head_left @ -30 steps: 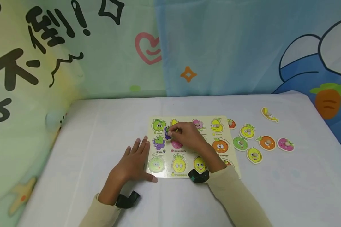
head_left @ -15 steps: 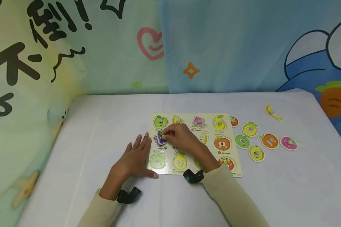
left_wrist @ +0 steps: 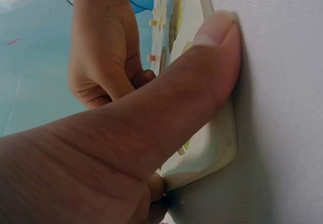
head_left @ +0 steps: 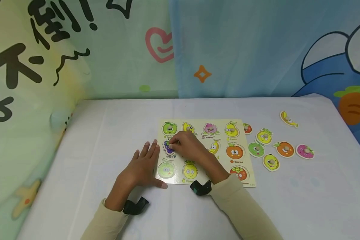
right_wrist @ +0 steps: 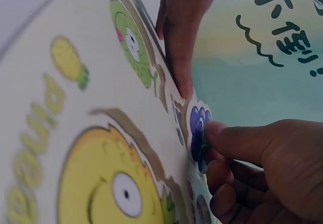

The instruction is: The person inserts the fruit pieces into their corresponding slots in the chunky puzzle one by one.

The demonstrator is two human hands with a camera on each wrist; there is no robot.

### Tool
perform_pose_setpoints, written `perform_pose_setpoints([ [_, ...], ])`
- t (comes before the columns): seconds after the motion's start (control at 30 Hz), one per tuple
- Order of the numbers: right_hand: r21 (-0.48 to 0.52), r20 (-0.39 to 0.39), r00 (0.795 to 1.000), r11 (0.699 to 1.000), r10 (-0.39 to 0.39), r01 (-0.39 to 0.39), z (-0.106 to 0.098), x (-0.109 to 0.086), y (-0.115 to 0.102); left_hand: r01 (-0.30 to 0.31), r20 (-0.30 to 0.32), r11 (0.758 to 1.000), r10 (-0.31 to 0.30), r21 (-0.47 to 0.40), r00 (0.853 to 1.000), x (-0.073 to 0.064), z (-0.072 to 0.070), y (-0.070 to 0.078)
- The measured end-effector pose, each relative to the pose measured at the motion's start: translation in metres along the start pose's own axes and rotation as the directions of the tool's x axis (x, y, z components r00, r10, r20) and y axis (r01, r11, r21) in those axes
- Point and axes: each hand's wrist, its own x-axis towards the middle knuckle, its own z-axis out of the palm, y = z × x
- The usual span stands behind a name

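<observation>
My right hand (head_left: 189, 148) pinches a purple grape puzzle piece (head_left: 167, 147) by its knob, between thumb and fingertips. The piece lies over the grape spot in the left column of a cream fruit puzzle board (head_left: 179, 173). In the right wrist view, the grape piece (right_wrist: 196, 125) appears at the board's surface, slightly raised along its edge. My left hand (head_left: 142, 168) lies with fingers spread at the board's left side. Its thumb (left_wrist: 176, 77) rests along the board's near edge in the left wrist view.
Loose knobbed pieces lie right of the board: an orange (head_left: 284, 150), a pineapple (head_left: 264, 136), a green round fruit (head_left: 256, 150), a yellow lemon-like one (head_left: 271, 162), a pink one (head_left: 305, 151) and a banana (head_left: 289, 119). A red one (head_left: 247, 128) touches the board's edge. Behind hangs a printed curtain (head_left: 243, 50).
My right hand has carried the grape piece left and down from near the board's top row onto the grape spot. The left hand has stayed at the board's side.
</observation>
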Motion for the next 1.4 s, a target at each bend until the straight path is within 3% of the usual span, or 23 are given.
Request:
perform_pose_setpoints([
  [0.23,-0.012,-0.001,0.998,0.998,0.067,-0.067,0.007,-0.002,-0.004,0.004,-0.006,1.000,-0.004,0.003,1.000,0.001,0.000,0.001],
  [0.83,-0.059,0.038,0.993,0.992,0.112,-0.109,0.004,-0.002,-0.008,0.000,-0.001,1.000,0.000,-0.013,1.000,0.003,-0.001,0.003],
  [1.23,-0.034,0.050,0.994,0.995,0.097,-0.095,-0.002,-0.006,-0.007,-0.003,-0.004,1.000,0.003,-0.004,1.000,0.003,0.000,0.001],
  [1.4,0.000,0.092,0.992,0.996,0.089,-0.089,-0.005,-0.008,-0.003,-0.004,-0.009,1.000,0.004,-0.004,1.000,0.000,0.001,0.001],
])
